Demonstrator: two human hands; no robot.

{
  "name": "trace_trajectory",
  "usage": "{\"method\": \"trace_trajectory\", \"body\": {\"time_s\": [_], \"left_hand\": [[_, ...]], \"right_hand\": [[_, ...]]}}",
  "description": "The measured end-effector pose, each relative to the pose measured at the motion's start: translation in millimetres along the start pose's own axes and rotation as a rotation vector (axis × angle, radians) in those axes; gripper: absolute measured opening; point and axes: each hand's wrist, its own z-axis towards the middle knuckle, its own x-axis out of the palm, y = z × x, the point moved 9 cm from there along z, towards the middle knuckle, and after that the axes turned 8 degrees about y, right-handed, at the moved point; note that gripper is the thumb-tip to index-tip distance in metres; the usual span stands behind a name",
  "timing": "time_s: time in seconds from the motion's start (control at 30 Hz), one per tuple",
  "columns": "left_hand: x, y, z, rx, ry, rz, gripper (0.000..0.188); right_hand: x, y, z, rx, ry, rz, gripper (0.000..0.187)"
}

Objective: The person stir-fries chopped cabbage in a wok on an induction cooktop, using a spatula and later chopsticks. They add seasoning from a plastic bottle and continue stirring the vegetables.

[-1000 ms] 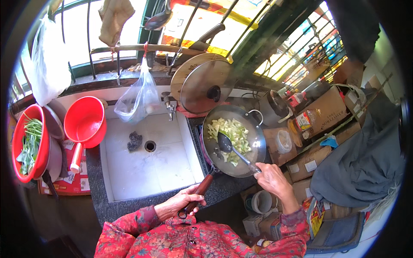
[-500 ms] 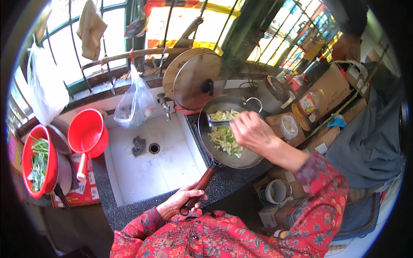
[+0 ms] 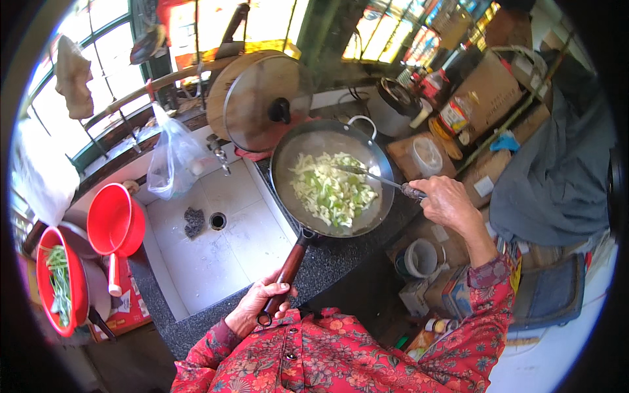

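Note:
A wok (image 3: 298,141) with chopped pale-green vegetables (image 3: 331,190) in it sits to the right of the sink. My left hand (image 3: 263,301) is closed round the wok's brown wooden handle (image 3: 290,265), near its ringed end. In my right hand (image 3: 447,200) is the dark grip of a spatula (image 3: 386,181), held at the wok's right side. The spatula's metal shaft slants left over the rim, and its tip lies among the vegetables, partly hidden by them.
Left of the wok is a white tiled sink (image 3: 216,262) with a scouring pad (image 3: 194,223). A glass lid (image 3: 267,101) leans behind the wok. A red ladle (image 3: 116,219) and a red basin of greens (image 3: 60,281) stand at far left. A plastic tub (image 3: 427,156) and oil bottle (image 3: 457,114) are at right.
My right hand has drawn back from over the wok to its right side, bringing the spatula's shaft into sight. The vegetables are spread differently. My left hand keeps its hold; the whole view has shifted.

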Motion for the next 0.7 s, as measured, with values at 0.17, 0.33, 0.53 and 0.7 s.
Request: {"method": "trace_trajectory", "body": {"time_s": [0.17,0.33,0.53,0.7], "left_hand": [[1,0,0,-0.017,0.008,-0.039,0.07],[1,2,2,-0.048,-0.006,-0.066,0.068],[-4,1,1,-0.052,-0.02,-0.047,0.068],[-3,3,2,-0.048,-0.021,-0.032,0.068]], "right_hand": [[38,-1,-52,0.073,-0.049,0.073,0.039],[84,20,-72,0.007,-0.133,0.208,0.043],[45,-30,-129,0.08,-0.149,0.226,0.042],[66,-5,-108,0.023,-0.123,0.096,0.038]]}}
